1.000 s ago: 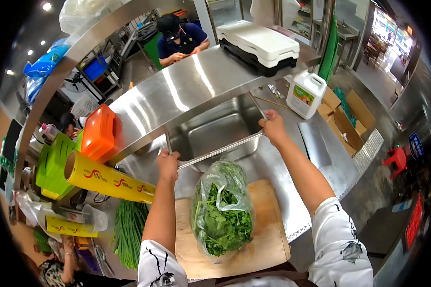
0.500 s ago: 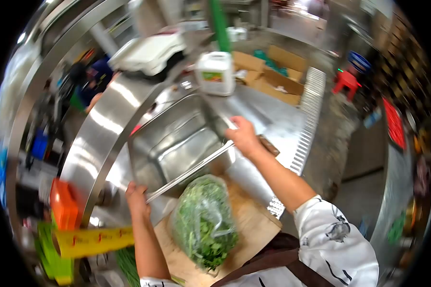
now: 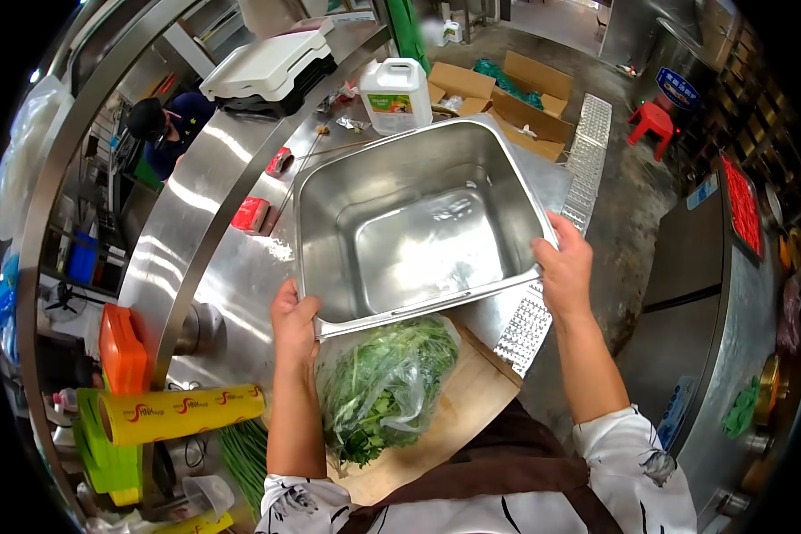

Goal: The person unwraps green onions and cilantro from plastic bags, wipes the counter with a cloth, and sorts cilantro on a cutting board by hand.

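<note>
Nearest is a wooden board, and on it lies a clear bag which is full of leafy greens. Left of the board there are long green stalks and a clear tub, whose content I cannot tell.

Just beyond the bag is the steel pan, held between the two hands. The left hand is closed around the near left corner of its rim, with the thumb on top. The right hand is closed around the near right corner, the thumb over the edge. The pan is tilted, so its opening faces the person and its shiny bottom is seen; whether it touches the counter below, I cannot tell.

At the left, a yellow roll lies near an orange box. Past the pan's left side, red packets lie on the counter. Behind its far rim stands a white jug, upright, with a label. Near the jug, a white bin rests on a black one. Farther, an open carton contains a green bag. At the far left is a co-worker in dark clothes.
</note>
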A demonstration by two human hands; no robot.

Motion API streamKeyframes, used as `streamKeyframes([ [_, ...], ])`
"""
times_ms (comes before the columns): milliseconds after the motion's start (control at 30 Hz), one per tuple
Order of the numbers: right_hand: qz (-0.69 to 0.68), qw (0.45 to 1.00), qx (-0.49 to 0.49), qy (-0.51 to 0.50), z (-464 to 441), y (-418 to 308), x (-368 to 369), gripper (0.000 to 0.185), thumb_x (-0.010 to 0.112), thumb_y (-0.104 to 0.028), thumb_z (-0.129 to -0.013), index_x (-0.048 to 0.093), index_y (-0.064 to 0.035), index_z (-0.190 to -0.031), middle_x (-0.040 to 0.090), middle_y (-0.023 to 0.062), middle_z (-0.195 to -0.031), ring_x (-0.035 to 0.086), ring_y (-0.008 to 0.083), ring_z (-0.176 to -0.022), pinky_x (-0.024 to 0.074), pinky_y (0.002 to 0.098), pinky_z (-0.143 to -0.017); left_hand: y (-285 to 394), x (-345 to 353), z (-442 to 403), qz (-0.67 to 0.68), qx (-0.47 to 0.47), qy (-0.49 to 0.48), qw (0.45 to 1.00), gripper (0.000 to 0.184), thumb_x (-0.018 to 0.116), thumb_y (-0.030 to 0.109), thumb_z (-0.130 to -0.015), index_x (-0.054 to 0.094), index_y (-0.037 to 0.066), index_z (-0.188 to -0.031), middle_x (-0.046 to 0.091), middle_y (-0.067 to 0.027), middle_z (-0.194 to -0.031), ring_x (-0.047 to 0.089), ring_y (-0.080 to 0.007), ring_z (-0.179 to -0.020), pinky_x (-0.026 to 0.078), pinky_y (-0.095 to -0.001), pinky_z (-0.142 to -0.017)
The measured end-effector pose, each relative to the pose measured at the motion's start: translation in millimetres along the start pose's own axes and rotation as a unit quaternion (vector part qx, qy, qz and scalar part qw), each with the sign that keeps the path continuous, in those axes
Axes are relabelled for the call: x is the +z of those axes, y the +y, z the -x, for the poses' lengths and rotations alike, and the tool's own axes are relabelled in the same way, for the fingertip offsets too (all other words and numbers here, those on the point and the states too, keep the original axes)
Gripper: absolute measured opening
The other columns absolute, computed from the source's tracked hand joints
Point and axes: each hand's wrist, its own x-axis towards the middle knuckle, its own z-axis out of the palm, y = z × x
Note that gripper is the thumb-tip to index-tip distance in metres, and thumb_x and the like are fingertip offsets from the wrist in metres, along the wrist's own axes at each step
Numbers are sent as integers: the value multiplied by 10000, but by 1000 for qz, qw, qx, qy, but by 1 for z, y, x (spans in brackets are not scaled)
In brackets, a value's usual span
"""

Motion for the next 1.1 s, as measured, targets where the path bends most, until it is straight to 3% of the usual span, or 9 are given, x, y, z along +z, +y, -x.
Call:
streamKeyframes([
  [133, -12, 999, 2, 43, 20, 2, -19, 400, 529, 22, -760, 498, 98, -1151, 606, 98, -1000, 570, 129, -877, 443, 240, -780, -4, 14, 6, 16, 7, -25, 1000, 179, 495, -74, -714, 535, 3, -870, 542, -4, -786, 481, -70, -685, 376, -198, -631],
  [233, -21, 998, -18, 64, 23, 10, -25, 410, 521, 35, -766, 493, 72, -1174, 597, 53, -938, 532, 61, -709, 419, 190, -601, -16, 14, 6, -8, 14, -57, 998, 172, 507, -73, -718, 538, 8, -866, 537, 8, -787, 477, -61, -687, 374, -195, -626],
  [400, -12, 998, 45, 45, 30, 18, -29, 412, 464, 73, -781, 432, 112, -1190, 573, 111, -1038, 560, 126, -873, 434, 235, -773, -23, 17, 7, -17, 1, -37, 999, 164, 506, -76, -717, 539, 12, -852, 536, 12, -779, 470, -56, -669, 370, -193, -605],
  [467, -18, 997, 22, 77, 28, 22, -29, 375, 485, 59, -779, 500, 63, -1154, 581, 21, -851, 440, 18, -554, 309, 169, -459, -23, 17, 11, -27, -7, -31, 999, 160, 507, -75, -718, 539, 14, -846, 535, 13, -773, 467, -54, -659, 369, -192, -595],
  [600, -13, 998, 36, 43, 22, 23, -34, 384, 500, 45, -789, 475, 63, -1172, 582, 25, -835, 435, 15, -542, 303, 167, -451, -24, 20, 8, -33, -1, -31, 999, 138, 525, -58, -724, 532, 35, -826, 529, 29, -742, 455, -43, -626, 360, -197, -558],
  [700, 38, 999, 27, 14, 19, 33, -49, 365, 522, 25, -794, 471, 64, -1153, 583, 30, -838, 479, 35, -614, 355, 179, -513, -21, 30, 14, -4, -8, -11, 1000, 111, 539, -43, -735, 524, 48, -797, 511, 38, -718, 444, -38, -617, 350, -204, -540],
  [867, 92, 991, 86, -53, 11, 18, -57, 347, 563, -40, -825, 479, 34, -1154, 582, 65, -971, 525, 77, -833, 413, 203, -697, -15, 25, 14, -215, 31, 1, 976, 79, 573, 56, -769, 500, 35, -792, 501, 17, -690, 433, -58, -599, 348, -235, -521],
  [900, 89, 990, 77, -80, 7, 25, -56, 355, 573, -59, -834, 475, 32, -1163, 580, 46, -935, 522, 74, -802, 416, 203, -683, -4, 21, 15, -322, 31, 16, 946, 137, 590, 100, -770, 496, 17, -824, 525, -21, -690, 460, -100, -602, 380, -276, -539],
  [1100, 55, 978, 120, -162, -19, -1, -53, 467, 569, -64, -830, 414, 33, -1260, 576, 55, -980, 531, 90, -842, 431, 222, -725, -7, 32, 14, -328, 64, 74, 940, 262, 584, 131, -787, 527, 4, -1009, 578, -95, -774, 526, -168, -698, 429, -307, -657],
])
